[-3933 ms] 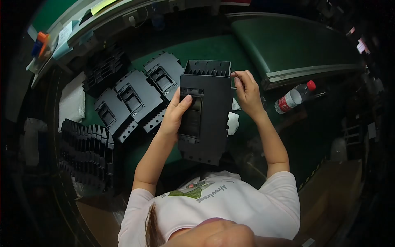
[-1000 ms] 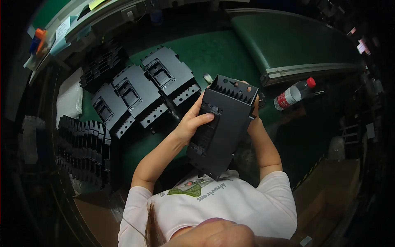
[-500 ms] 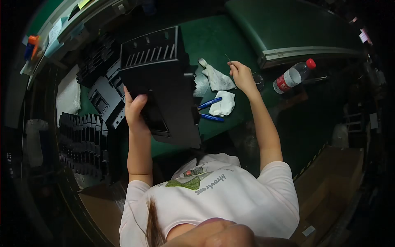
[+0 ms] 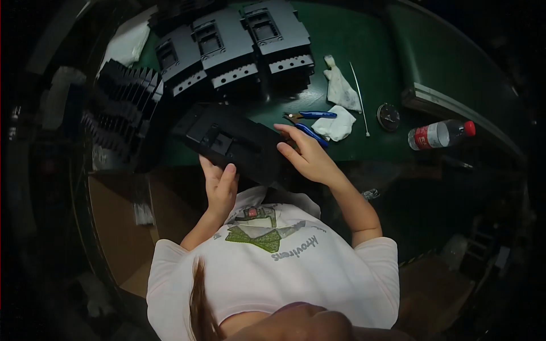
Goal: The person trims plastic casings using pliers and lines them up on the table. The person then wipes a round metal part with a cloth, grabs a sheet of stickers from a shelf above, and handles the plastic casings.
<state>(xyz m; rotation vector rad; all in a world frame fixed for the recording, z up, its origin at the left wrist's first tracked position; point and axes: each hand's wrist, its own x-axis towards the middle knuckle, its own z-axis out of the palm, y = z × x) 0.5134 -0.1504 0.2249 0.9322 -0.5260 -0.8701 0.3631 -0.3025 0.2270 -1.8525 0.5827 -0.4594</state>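
A black plastic housing (image 4: pixel 250 149) with a rectangular recess is tilted in front of my shirt. My left hand (image 4: pixel 220 186) grips its near left edge, thumb on top and the other fingers partly hidden beneath. My right hand (image 4: pixel 311 156) is at the housing's right end, thumb and forefinger against the edge; its remaining fingers are hard to see. Just beyond this hand lie blue-handled side cutters (image 4: pixel 313 128), partly on a crumpled white cloth (image 4: pixel 338 124). A thin metal rod (image 4: pixel 359 98) rests on the green bench beside a second, stained cloth (image 4: pixel 342 86).
Several similar black housings (image 4: pixel 224 42) stand in a row at the back. A stack of ribbed black parts (image 4: pixel 126 108) is at the left. Rightward are a small round tin (image 4: pixel 388 116), a red-capped bottle (image 4: pixel 437 136) and a metal-edged green surface (image 4: pixel 455 105). An open cardboard box (image 4: pixel 119 227) sits below left.
The housing has been lowered and turned over toward my body. My right hand has let go of the thin rod, now on the bench, and moved to the housing. The view has shifted.
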